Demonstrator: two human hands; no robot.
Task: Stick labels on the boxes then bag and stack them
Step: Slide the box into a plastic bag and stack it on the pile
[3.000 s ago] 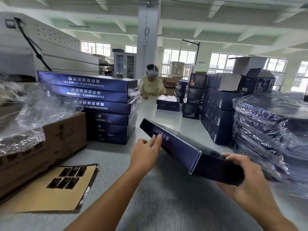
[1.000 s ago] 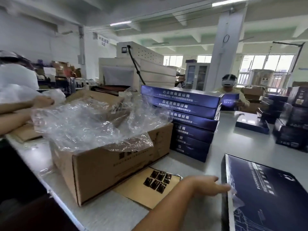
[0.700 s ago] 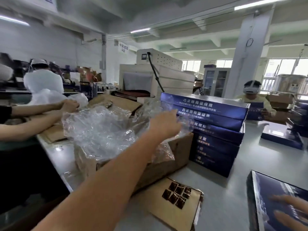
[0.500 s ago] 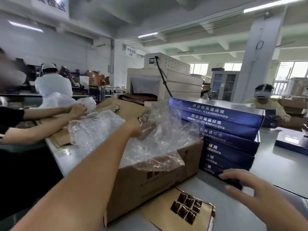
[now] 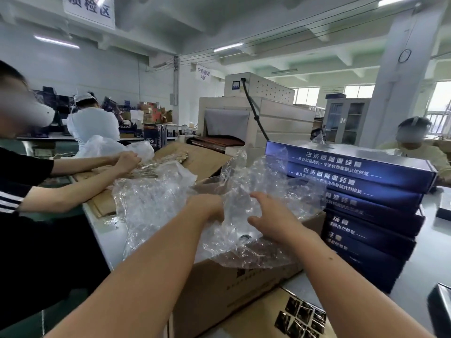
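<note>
Both my hands reach into a heap of clear plastic bags (image 5: 156,203) lying in an open brown carton (image 5: 234,284). My left hand (image 5: 206,207) grips the plastic with curled fingers. My right hand (image 5: 269,217) pinches a fold of the same film beside it. A stack of several dark blue boxes (image 5: 366,206) with white lettering stands to the right of the carton. A brown sheet of dark labels (image 5: 302,318) lies on the table at the bottom right. A corner of the dark box (image 5: 439,311) I handled shows at the right edge.
A person in a black striped sleeve (image 5: 14,191) works at the left on cardboard and bags. Another person (image 5: 415,147) sits behind the blue stack. A grey shrink-wrap machine (image 5: 256,118) stands behind the carton. The grey table (image 5: 424,259) runs right.
The blue box was laid on the table and my view swung left. My left hand went into the plastic bags first; my right hand has now joined it there.
</note>
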